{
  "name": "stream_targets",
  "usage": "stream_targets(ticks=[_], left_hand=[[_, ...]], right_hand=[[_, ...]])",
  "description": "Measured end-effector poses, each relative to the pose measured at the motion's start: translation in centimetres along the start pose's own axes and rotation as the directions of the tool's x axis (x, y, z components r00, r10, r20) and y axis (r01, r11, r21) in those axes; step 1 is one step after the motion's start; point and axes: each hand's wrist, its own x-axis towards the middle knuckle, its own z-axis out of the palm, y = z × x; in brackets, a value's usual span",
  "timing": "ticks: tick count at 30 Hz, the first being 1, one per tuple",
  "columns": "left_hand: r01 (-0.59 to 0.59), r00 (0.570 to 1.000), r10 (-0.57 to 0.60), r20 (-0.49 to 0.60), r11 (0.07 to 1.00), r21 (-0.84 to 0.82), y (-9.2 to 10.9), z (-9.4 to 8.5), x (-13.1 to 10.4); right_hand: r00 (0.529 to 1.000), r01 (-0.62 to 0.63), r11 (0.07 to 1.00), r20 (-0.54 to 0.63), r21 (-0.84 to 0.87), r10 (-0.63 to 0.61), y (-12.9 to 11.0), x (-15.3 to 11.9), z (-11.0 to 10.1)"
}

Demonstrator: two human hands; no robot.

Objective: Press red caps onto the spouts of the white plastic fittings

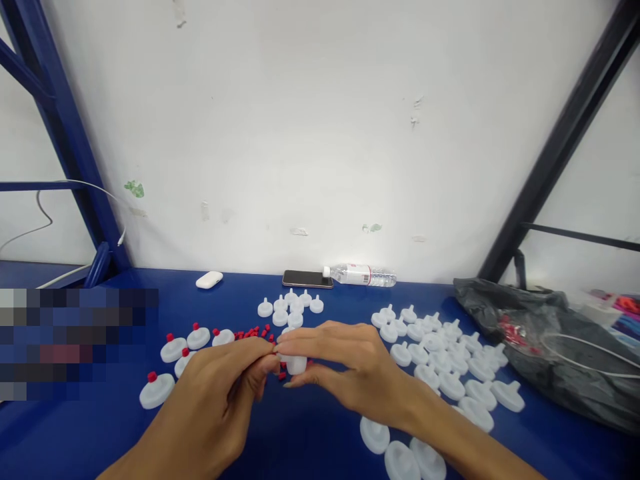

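Note:
My left hand (220, 380) and my right hand (345, 360) meet above the middle of the blue table. A translucent white plastic cap (297, 364) is held between the thumb and fingers of my right hand, its upper part covered by them. The left thumb and forefinger are pinched together against its left side; what they grip is hidden. Small red caps (255, 331) lie scattered just behind the hands. Left of them stand white nozzle lids with red caps on their tips, one lid (157, 391) nearest the table's front.
Many bare white nozzle lids (440, 361) spread over the right side, with a smaller group (281, 317) behind the hands. A phone (307, 279), a water bottle (361, 275) and a white case (209, 279) lie along the wall. A black plastic bag (560, 353) sits at right.

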Motion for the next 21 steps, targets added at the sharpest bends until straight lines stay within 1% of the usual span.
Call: stream_targets(ticks=[3, 5, 7, 9, 12, 14, 16, 18, 20, 21], left_hand=[[-0.008, 1.0, 0.008, 0.022, 0.999, 0.042, -0.5, -0.5, 0.3], [0.009, 1.0, -0.008, -0.004, 0.993, 0.121, -1.3, -1.0, 0.6], [0.069, 0.997, -0.061, -0.041, 0.974, 0.216, -2.8, -1.6, 0.8], [0.125, 0.992, -0.114, -0.054, 0.946, 0.301, -4.9, -2.2, 0.9], [0.141, 0.987, -0.158, 0.01, 0.907, 0.396, -8.1, -3.5, 0.7], [0.148, 0.977, -0.2, 0.076, 0.888, 0.434, -9.6, -4.3, 0.5], [0.159, 0.958, -0.249, 0.144, 0.875, 0.457, -10.4, -4.9, 0.3], [0.178, 0.934, -0.301, 0.194, 0.86, 0.478, -10.8, -5.2, 0.3], [0.188, 0.923, -0.325, 0.207, 0.849, 0.494, -11.0, -5.2, 0.4], [0.184, 0.926, -0.319, 0.203, 0.849, 0.496, -11.1, -5.1, 0.4]], right_hand=[[0.994, -0.058, 0.993, 0.087, -0.103, 0.067, -0.3, 0.2, -0.4], [0.986, -0.096, 0.984, 0.121, -0.151, 0.115, -0.3, 0.2, -0.6], [0.984, -0.107, 0.976, 0.117, -0.191, 0.131, -0.1, 0.1, -0.7], [0.983, -0.127, 0.959, 0.097, -0.253, 0.156, 0.2, 0.1, -0.8], [0.977, -0.166, 0.911, 0.061, -0.378, 0.203, 0.8, -0.1, -0.8], [0.974, -0.183, 0.879, 0.04, -0.441, 0.223, 1.1, -0.1, -0.8], [0.973, -0.193, 0.861, 0.021, -0.47, 0.229, 1.4, -0.2, -0.7], [0.973, -0.194, 0.851, 0.012, -0.489, 0.229, 1.6, -0.2, -0.7], [0.973, -0.195, 0.845, 0.014, -0.499, 0.232, 1.7, -0.1, -0.7], [0.971, -0.197, 0.842, 0.017, -0.502, 0.237, 1.7, -0.1, -0.7]])
